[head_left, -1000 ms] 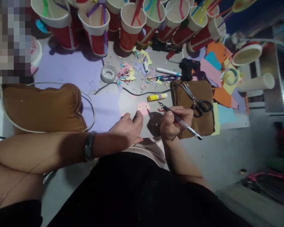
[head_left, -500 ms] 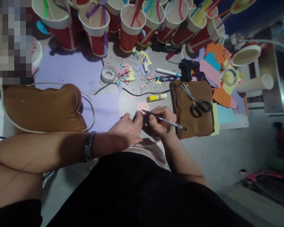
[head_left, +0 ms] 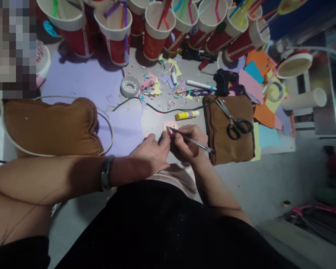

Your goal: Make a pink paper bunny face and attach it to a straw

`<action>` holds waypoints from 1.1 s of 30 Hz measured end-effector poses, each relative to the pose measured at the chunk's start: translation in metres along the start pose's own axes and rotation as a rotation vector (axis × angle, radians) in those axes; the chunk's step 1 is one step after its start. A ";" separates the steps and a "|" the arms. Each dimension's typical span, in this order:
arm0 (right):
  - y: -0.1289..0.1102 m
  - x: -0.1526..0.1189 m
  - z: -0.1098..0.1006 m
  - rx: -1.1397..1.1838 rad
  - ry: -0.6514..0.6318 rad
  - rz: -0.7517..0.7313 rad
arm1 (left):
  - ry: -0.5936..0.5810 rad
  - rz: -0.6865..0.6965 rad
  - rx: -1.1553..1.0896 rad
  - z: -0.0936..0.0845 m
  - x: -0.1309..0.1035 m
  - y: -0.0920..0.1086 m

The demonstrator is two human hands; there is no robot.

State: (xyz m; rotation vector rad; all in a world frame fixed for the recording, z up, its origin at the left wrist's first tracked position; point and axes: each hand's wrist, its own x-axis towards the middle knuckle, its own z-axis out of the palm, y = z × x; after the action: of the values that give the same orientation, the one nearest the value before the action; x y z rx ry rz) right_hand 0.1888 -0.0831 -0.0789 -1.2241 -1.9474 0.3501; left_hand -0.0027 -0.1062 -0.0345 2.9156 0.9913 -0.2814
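Note:
My right hand (head_left: 192, 142) is closed around a clear pen with black ends (head_left: 194, 141). The pen slants to the upper left, its tip at a small round pink paper piece (head_left: 170, 122) bearing two small yellow spots. Beside that piece on the left, my left hand (head_left: 154, 151) rests on the table, fingers apart, a fingertip at the paper's lower edge. My fingers hide part of the paper. Just above my right hand lies a yellow glue stick (head_left: 187, 115).
Scissors (head_left: 233, 121) lie on a brown cushion (head_left: 232, 151) at right; another brown cushion (head_left: 49, 127) is at left. Red-and-white paper cups (head_left: 156, 41) with straws line the back. Paper scraps (head_left: 151, 86), a tape roll (head_left: 129, 87) and a black cable (head_left: 164, 113) lie in front of them.
The pen tip has shifted left to the left yellow spot, and the pen's rear end has swung slightly left. My left hand stays nearly in place; the view has moved a little.

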 end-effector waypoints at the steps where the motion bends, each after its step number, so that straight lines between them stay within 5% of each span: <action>1: 0.000 0.000 0.000 -0.004 0.001 -0.006 | 0.001 -0.001 -0.004 0.000 0.000 0.000; 33: 0.001 0.000 -0.001 -0.033 -0.043 0.023 | 0.013 -0.002 -0.058 -0.002 0.001 -0.001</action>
State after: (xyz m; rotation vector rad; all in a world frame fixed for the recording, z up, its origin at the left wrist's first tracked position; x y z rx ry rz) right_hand 0.1904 -0.0829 -0.0783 -1.2707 -1.9846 0.3598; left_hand -0.0021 -0.1051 -0.0324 2.8687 0.9864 -0.2307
